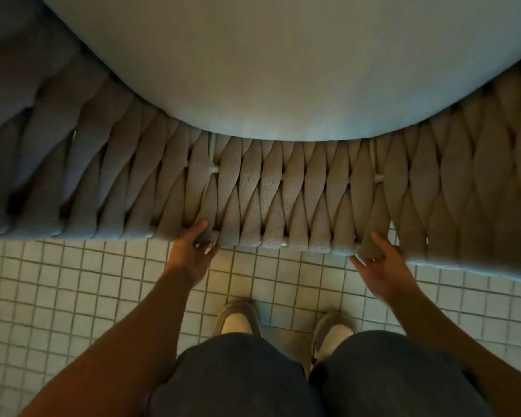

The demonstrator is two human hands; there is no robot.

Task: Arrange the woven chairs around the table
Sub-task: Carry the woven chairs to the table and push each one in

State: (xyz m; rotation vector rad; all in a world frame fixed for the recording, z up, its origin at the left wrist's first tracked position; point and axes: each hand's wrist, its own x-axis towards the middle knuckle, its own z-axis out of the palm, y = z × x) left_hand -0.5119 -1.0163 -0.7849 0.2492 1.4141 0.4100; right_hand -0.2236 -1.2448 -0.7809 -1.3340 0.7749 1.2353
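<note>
Seen from straight above, a woven chair (271, 188) fills the upper half of the head view. Its curved back is made of thick beige braided straps, and a pale seat cushion (283, 61) lies beyond it. My left hand (190, 257) grips the back's top rim left of centre, thumb on top and fingers curled under. My right hand (382, 266) holds the same rim further right in the same way. No table shows in the frame.
The floor (73, 290) is small white square tiles with dark grout. My two feet in grey and white shoes (238, 320) stand close behind the chair, with my dark trousers below them. A grey metal floor plate (286, 341) lies between the shoes.
</note>
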